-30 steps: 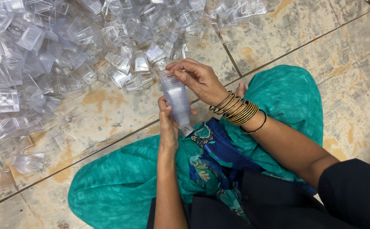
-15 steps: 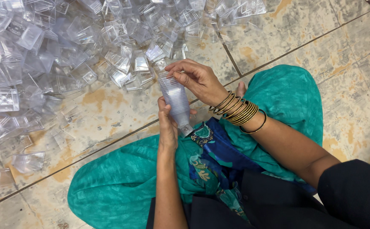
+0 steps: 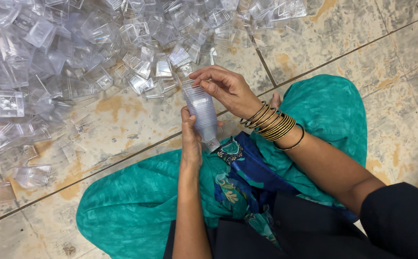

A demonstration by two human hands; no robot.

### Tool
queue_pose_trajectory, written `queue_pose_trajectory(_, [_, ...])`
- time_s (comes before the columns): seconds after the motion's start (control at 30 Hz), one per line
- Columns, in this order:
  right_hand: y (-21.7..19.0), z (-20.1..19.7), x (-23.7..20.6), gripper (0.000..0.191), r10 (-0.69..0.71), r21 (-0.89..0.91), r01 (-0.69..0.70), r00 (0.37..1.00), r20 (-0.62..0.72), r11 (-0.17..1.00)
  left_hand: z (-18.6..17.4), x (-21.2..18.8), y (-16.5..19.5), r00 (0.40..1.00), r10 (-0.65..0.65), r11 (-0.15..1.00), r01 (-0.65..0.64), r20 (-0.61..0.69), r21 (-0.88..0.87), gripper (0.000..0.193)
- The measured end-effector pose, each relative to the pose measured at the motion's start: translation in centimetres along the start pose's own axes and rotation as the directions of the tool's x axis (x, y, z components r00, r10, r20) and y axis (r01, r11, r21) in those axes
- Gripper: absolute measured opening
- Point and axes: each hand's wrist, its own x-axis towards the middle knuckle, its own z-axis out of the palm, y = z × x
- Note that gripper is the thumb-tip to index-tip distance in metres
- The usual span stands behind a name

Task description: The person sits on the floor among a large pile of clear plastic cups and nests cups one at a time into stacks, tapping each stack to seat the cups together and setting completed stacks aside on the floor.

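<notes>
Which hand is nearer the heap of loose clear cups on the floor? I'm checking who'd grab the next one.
Right. The right hand caps the top of the stack of clear cups, beside the heap. The left hand grips the stack's lower end, over the lap.

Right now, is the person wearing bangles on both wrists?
No, gold bangles circle only the wrist of the right hand; the left hand, gripping the stack of clear cups, has a bare wrist.

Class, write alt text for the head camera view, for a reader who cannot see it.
A seated person holds a stack of clear plastic cups in the left hand, while the right hand, with gold bangles on its wrist, grips the stack's top. A heap of clear plastic pieces covers the tiled floor ahead.
</notes>
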Motion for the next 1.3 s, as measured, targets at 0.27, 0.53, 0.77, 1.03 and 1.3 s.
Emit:
queue_pose_trajectory(0.27, [-0.4, -0.06, -0.09, 0.027, 0.007, 0.007, -0.007, 1.0, 0.02, 1.0, -0.03, -0.05, -0.05, 1.0, 0.002, 1.0, -0.002, 0.0, 0.011, 0.045])
queue_pose_trajectory(0.53, [-0.57, -0.02, -0.02, 0.028, 0.003, 0.017, -0.004, 0.999, 0.037, 1.0, 0.04, -0.03, 0.2, 1.0, 0.009, 1.0, -0.009, -0.005, 0.017, 0.044])
queue_pose_trajectory(0.77, [-0.61, -0.06, -0.11, 0.029, 0.007, 0.017, -0.008, 0.999, 0.042, 1.0, 0.28, -0.01, 0.46, 1.0, -0.013, 1.0, 0.013, -0.019, 0.022, 0.047])
queue_pose_trajectory(1.03, [-0.52, -0.09, -0.08, 0.028, 0.008, 0.014, -0.008, 0.999, 0.045, 1.0, 0.26, 0.14, 0.45, 1.0, -0.017, 1.0, 0.017, -0.021, 0.003, 0.047])
queue_pose_trajectory(1.3, [-0.49, -0.09, 0.0, 0.027, 0.009, 0.01, -0.009, 0.999, 0.049, 1.0, 0.17, 0.25, 0.49, 0.999, -0.031, 0.999, 0.032, -0.023, 0.014, 0.048])
